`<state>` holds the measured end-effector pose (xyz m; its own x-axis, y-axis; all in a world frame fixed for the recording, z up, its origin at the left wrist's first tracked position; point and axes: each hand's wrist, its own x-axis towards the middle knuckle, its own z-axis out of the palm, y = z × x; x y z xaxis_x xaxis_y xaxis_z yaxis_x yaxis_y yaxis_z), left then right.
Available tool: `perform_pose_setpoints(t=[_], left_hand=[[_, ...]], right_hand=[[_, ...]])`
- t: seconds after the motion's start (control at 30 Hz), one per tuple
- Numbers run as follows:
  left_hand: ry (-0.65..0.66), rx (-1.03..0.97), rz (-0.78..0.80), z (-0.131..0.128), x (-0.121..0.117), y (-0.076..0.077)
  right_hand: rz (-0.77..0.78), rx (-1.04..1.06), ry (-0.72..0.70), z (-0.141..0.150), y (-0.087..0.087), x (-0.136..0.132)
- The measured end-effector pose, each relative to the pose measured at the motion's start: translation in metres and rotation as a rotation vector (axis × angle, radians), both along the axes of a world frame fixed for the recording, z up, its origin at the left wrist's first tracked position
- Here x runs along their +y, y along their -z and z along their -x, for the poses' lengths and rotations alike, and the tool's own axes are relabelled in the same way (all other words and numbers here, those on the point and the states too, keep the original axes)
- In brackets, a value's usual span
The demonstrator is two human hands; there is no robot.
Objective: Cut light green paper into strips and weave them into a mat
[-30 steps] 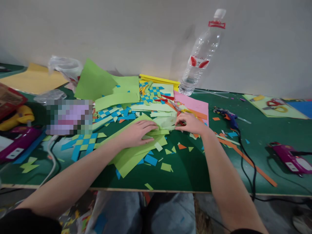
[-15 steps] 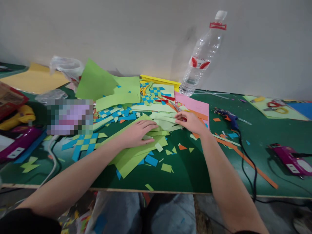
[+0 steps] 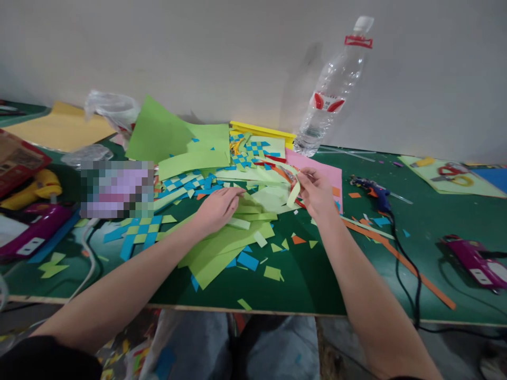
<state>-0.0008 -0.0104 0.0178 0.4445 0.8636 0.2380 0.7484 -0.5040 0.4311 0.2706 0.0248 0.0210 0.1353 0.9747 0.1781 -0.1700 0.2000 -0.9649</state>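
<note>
In my right hand [image 3: 317, 192] a narrow pale green paper strip [image 3: 293, 194] is pinched between thumb and fingers, its end curling downward. Scissors [image 3: 285, 173] lie partly hidden just behind that hand, their red handles hard to make out. My left hand [image 3: 222, 208] hovers over or rests on the green paper sheets [image 3: 217, 253], fingers loosely bent and holding nothing I can see. More pale green strips [image 3: 273, 195] lie between the two hands. Behind my left hand is a blue-and-green woven paper piece [image 3: 186, 182], and another woven piece [image 3: 142, 229] lies to its left.
A tilted plastic bottle [image 3: 328, 95] stands by the wall. On the right are a blue glue gun [image 3: 376, 195], its cord, an orange strip [image 3: 415, 274] and a purple device [image 3: 475, 264]. A yellow glue gun [image 3: 35, 190] lies left. Paper scraps [image 3: 247, 261] litter the green table [image 3: 301, 290].
My right hand has lifted a pale green strip from the pile and turned upward with it. My left hand has drawn back slightly leftward, its fingers closer together.
</note>
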Motion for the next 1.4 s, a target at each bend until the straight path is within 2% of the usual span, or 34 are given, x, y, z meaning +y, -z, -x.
perform_pose_setpoints(t=[0.13,0.43,0.53,0.63,0.9,1.07,1.17,1.4], left_hand=[[-0.001,-0.030,0.001,0.002,0.003,0.002],[0.157,-0.114,-0.038,-0.003,-0.004,0.002],[0.121,-0.179,-0.036,-0.003,-0.006,0.003],[0.095,-0.157,-0.016,-0.001,-0.005,0.004],[0.116,-0.085,-0.038,-0.001,-0.002,0.004],[0.093,-0.111,0.007,0.001,0.000,0.006],[0.097,-0.118,0.023,0.000,0.000,0.005],[0.079,-0.130,0.044,-0.001,-0.004,0.003]], right_hand=[[0.084,0.037,-0.062,0.013,-0.001,-0.005],[0.109,-0.206,-0.281,0.047,0.000,-0.028],[0.113,-0.278,-0.363,0.048,0.000,-0.031],[0.119,-0.321,-0.425,0.048,0.000,-0.033],[0.097,-0.338,-0.551,0.048,-0.007,-0.041],[0.062,-0.290,-0.656,0.047,-0.003,-0.040],[0.042,-0.294,-0.668,0.047,0.001,-0.038],[0.094,-0.329,-0.549,0.047,-0.003,-0.038]])
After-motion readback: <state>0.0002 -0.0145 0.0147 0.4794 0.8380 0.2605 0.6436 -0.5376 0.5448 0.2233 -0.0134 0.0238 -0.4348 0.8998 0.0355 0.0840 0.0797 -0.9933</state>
